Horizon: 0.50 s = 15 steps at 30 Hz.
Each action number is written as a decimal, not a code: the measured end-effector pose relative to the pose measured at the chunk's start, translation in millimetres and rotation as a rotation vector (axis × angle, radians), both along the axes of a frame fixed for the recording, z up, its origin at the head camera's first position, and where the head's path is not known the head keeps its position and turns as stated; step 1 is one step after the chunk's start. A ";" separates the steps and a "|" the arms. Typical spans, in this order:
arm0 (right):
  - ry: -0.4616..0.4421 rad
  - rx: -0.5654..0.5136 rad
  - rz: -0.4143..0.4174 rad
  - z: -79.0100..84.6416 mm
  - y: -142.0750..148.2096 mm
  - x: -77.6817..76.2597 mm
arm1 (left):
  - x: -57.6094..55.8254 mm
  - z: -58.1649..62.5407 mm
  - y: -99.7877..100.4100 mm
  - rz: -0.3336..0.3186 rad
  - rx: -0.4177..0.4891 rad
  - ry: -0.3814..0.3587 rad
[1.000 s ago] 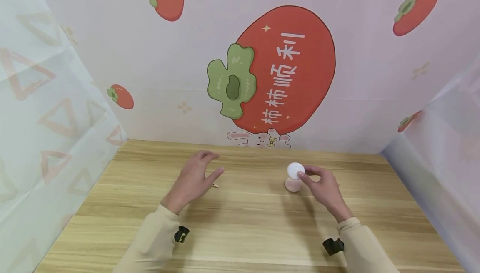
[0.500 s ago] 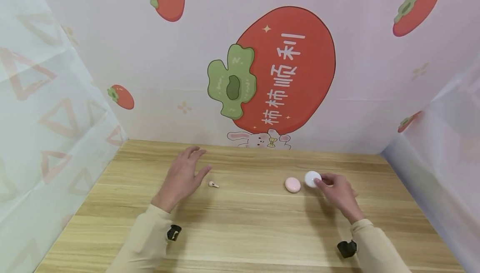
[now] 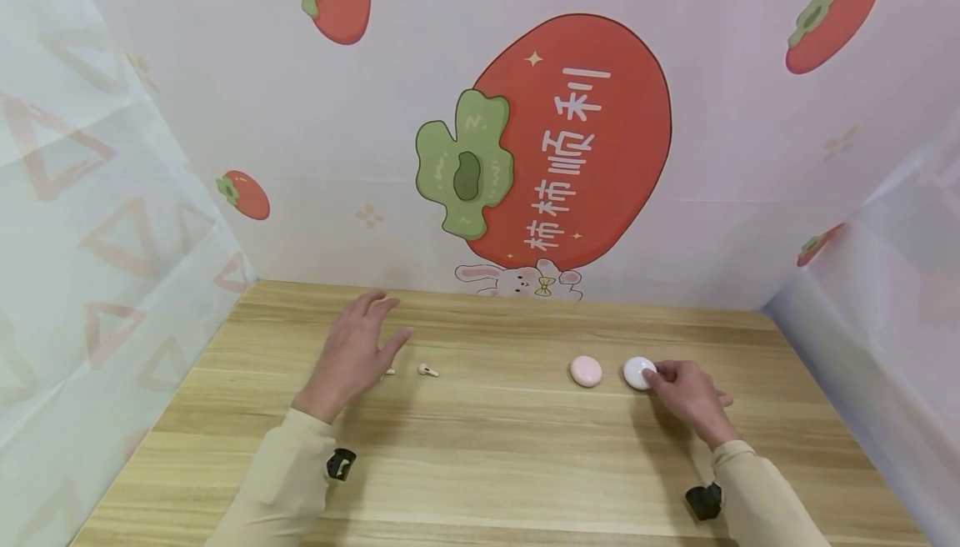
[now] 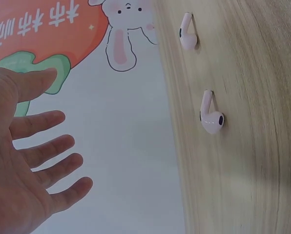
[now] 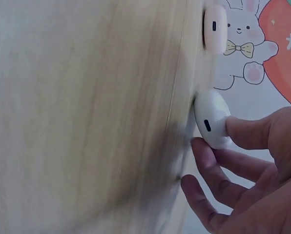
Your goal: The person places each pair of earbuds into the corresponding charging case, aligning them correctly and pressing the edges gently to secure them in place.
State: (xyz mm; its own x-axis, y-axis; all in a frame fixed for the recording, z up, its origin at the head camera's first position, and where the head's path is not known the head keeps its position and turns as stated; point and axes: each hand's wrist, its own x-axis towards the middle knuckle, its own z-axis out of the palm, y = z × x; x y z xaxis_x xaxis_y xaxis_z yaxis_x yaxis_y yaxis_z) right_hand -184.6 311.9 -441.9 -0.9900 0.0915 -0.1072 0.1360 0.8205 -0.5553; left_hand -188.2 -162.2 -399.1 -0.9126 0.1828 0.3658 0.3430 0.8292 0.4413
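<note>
Thumb [image 5: 250,132] and fingers [image 5: 214,173] of the right hand [image 3: 686,397] are pinching the round white case [image 3: 637,373] by its right side, over toward the back right corner of the tabletop [image 3: 495,464]! It leans in the right wrist view, a small dark slot showing on its rim, though from this angle I can't say for sure whether its edge touches the wood.

Just beside it, on the side toward the tabletop's left edge, sits the pink case [image 3: 586,371], lying flat, untouched, with a dark slot of its own.

Across to the left hand [image 3: 347,359], and that one's grasping nothing: loosely bent, spread fingers, held above the wood near the back left corner. Close by lie two pale pink earbuds, the first earbud [image 3: 427,370] in plain sight past the thumb, the second earbud [image 4: 212,119] partly hidden behind the hand from above.

Cream sleeves [image 3: 273,480] on both arms, a black device [image 3: 341,464] at each wrist, and behind the back edge, a big red persimmon [image 3: 592,147] on the wall!
</note>
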 end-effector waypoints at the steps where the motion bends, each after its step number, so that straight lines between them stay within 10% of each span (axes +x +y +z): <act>1: -0.010 0.007 0.006 0.0 0.7 -0.7 | 0.1 0.1 -1.0 0.003 -0.002 -0.003; 15: -0.029 0.062 0.051 1.4 2.9 -4.7 | -1.6 -2.7 -6.4 0.018 -0.049 0.023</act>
